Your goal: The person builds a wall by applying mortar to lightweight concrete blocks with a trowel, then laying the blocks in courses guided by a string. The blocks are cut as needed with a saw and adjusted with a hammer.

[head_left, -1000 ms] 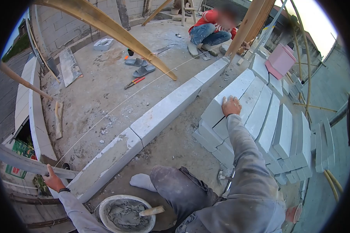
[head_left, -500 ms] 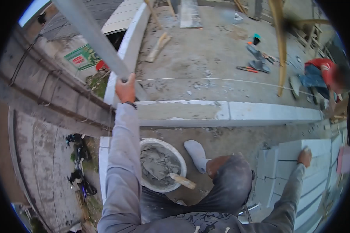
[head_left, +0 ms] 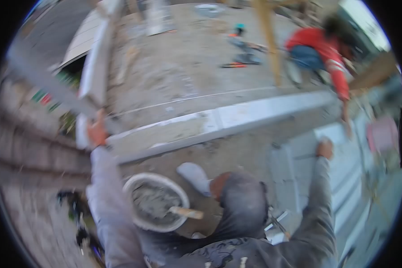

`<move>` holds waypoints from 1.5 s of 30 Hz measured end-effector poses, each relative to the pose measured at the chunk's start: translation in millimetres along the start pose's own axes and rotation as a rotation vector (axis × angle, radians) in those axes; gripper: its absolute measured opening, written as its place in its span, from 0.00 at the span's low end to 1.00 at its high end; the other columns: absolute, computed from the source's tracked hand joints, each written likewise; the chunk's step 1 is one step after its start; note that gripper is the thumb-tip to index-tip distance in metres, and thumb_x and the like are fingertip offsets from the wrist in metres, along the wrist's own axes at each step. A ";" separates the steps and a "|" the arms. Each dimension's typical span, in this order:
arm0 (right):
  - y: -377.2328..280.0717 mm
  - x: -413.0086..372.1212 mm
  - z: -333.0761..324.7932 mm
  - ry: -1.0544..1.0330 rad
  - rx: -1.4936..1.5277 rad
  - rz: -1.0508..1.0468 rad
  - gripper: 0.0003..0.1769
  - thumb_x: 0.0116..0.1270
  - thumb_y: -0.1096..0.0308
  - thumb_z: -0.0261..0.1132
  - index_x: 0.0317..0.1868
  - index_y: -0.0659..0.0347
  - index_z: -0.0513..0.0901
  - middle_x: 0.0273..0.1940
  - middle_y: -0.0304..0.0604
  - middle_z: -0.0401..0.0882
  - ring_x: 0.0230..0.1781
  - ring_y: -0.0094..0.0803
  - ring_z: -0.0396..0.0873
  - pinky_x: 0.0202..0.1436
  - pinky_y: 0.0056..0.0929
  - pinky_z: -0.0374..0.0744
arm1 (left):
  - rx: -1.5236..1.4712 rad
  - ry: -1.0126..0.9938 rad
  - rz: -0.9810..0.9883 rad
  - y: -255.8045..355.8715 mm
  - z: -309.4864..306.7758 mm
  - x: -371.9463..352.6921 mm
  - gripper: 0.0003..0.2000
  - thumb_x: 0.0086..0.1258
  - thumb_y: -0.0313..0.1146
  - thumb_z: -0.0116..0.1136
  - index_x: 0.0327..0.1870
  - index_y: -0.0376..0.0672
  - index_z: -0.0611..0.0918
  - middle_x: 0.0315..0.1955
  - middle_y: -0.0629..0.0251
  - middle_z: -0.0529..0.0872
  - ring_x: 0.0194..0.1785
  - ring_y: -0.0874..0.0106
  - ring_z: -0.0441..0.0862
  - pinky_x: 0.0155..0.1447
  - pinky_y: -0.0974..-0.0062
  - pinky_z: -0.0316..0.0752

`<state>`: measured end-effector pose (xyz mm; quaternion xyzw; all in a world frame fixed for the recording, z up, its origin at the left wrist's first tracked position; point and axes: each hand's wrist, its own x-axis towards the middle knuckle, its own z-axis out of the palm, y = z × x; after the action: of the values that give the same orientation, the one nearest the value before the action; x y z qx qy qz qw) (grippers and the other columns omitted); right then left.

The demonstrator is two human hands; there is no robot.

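My left hand is closed around the lower part of a grey post, beside the end of a low wall of white blocks. Grey mortar coats the wall's top near that hand. On the right, my right hand rests on the stacked white blocks, its fingers curled at a block's edge and blurred. A round tub of grey mortar stands near my legs, with a trowel's wooden handle sticking out over its rim.
A co-worker in red bends at the upper right, one arm reaching down to the block stack. A string runs behind the wall. Tools lie on the floor beyond, near a wooden prop. A pink object is at far right.
The view has swung, so the wall and tub appear further left and tilted. The co-worker's arm now reaches toward the blocks near my right hand. My left hand stays on the post.
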<state>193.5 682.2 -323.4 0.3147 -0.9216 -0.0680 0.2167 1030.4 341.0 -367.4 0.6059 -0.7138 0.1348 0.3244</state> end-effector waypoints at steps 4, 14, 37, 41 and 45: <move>-23.9 -7.6 -37.5 0.015 0.131 0.235 0.20 0.64 0.52 0.48 0.41 0.57 0.79 0.46 0.51 0.77 0.49 0.46 0.74 0.48 0.48 0.72 | -0.522 -0.014 -0.446 21.0 -16.5 15.1 0.17 0.64 0.37 0.56 0.50 0.36 0.77 0.39 0.55 0.81 0.41 0.63 0.77 0.49 0.70 0.70; -49.1 -18.4 -88.3 -0.147 0.187 0.367 0.29 0.66 0.48 0.45 0.58 0.63 0.70 0.59 0.53 0.66 0.62 0.45 0.62 0.61 0.46 0.60 | -0.482 0.033 -0.512 28.6 -20.4 19.0 0.25 0.59 0.49 0.61 0.40 0.28 0.79 0.35 0.54 0.83 0.37 0.65 0.79 0.44 0.70 0.71; -35.9 -18.8 -78.1 0.005 0.371 0.383 0.31 0.66 0.48 0.48 0.58 0.66 0.69 0.62 0.53 0.63 0.67 0.46 0.55 0.67 0.44 0.54 | -0.134 -0.119 -0.496 45.2 -48.2 29.7 0.28 0.57 0.53 0.60 0.43 0.30 0.79 0.38 0.49 0.83 0.41 0.55 0.80 0.47 0.65 0.71; -37.3 -20.2 -79.7 0.011 0.370 0.383 0.31 0.66 0.48 0.48 0.58 0.66 0.70 0.62 0.53 0.64 0.66 0.47 0.56 0.67 0.43 0.55 | -0.180 -0.063 -0.483 47.0 -46.9 27.3 0.29 0.57 0.54 0.59 0.42 0.31 0.79 0.37 0.49 0.83 0.42 0.55 0.80 0.47 0.65 0.71; -35.2 -19.2 -81.9 0.022 0.366 0.361 0.31 0.65 0.48 0.49 0.57 0.67 0.71 0.61 0.53 0.65 0.65 0.48 0.58 0.66 0.43 0.56 | -0.146 -0.059 -0.491 39.2 -36.9 28.6 0.31 0.56 0.56 0.60 0.41 0.29 0.79 0.37 0.48 0.83 0.41 0.54 0.79 0.47 0.64 0.71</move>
<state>262.7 666.9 -266.0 0.1798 -0.9574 0.1433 0.1747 1002.6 349.4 -313.8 0.7398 -0.5622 -0.0177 0.3691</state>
